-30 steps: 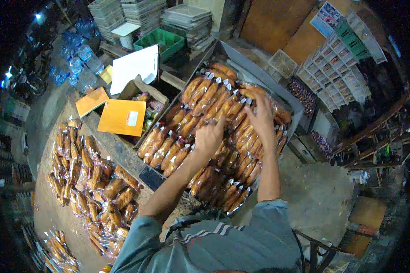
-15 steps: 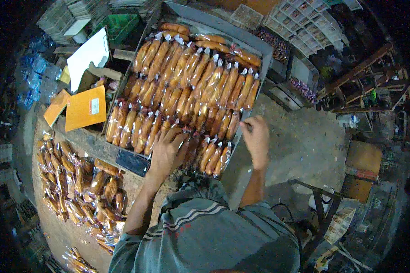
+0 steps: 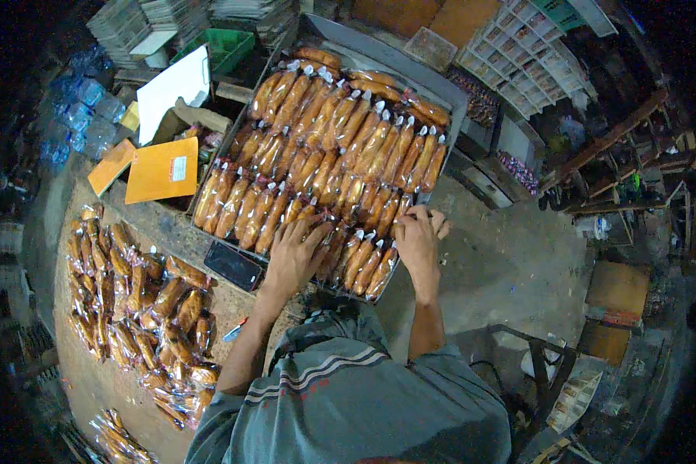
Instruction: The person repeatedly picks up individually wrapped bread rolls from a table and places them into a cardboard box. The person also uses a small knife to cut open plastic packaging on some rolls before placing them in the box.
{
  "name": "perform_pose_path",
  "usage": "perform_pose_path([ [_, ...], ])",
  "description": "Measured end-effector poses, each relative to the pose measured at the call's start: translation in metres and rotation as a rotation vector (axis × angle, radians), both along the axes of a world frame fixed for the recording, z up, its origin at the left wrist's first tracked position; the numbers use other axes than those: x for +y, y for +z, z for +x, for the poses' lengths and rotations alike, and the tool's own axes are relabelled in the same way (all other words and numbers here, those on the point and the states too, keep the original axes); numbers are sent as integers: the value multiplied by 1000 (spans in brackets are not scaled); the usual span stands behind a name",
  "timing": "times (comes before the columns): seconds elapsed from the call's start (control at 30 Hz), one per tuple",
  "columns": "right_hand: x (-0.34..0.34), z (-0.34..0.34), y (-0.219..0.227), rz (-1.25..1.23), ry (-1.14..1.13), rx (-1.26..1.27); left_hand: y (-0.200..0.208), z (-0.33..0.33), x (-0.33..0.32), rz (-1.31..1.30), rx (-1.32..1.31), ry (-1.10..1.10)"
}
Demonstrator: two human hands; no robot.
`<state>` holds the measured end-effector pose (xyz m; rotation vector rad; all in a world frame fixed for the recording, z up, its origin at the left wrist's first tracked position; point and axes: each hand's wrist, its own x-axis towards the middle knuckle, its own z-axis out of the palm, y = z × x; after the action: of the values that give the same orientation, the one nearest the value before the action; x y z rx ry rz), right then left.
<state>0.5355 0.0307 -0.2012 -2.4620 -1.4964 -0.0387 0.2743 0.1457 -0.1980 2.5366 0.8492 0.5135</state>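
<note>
A large grey metal tray (image 3: 462,104) holds tight rows of long golden-brown bread rolls (image 3: 348,124), each in a clear wrapper with a gathered end. My left hand (image 3: 295,251) lies over the packs in the near row, its fingers apart and bent down onto the wrappers. At the tray's right side is my right hand (image 3: 419,241), with fingers curled and pressed together beside the end packs. Whatever its fingertips hold, if anything, is hidden.
A black phone (image 3: 233,264) lies by the tray's near left edge. Further left, many loose wrapped rolls (image 3: 143,309) cover the brown table (image 3: 120,387). Orange card (image 3: 162,172), a white board (image 3: 174,93) and a green crate (image 3: 223,50) stand beyond. Wooden racks (image 3: 611,147) are at right.
My right hand has moved left from beyond the tray's edge to the end packs, its fingers curling. My left hand stays over the near row. The view has shifted slightly.
</note>
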Motion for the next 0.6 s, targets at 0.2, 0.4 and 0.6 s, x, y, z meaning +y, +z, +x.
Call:
perform_pose_path([
  [0.2,-1,-4,-1,71,38,11,0,-3,1,-37,-7,-32],
  [0.4,3,-3,5,-5,5,7,1,1,3,-14,-35,-30],
  [0.6,13,-11,14,15,68,46,1,-1,3,16,-6,-19],
])
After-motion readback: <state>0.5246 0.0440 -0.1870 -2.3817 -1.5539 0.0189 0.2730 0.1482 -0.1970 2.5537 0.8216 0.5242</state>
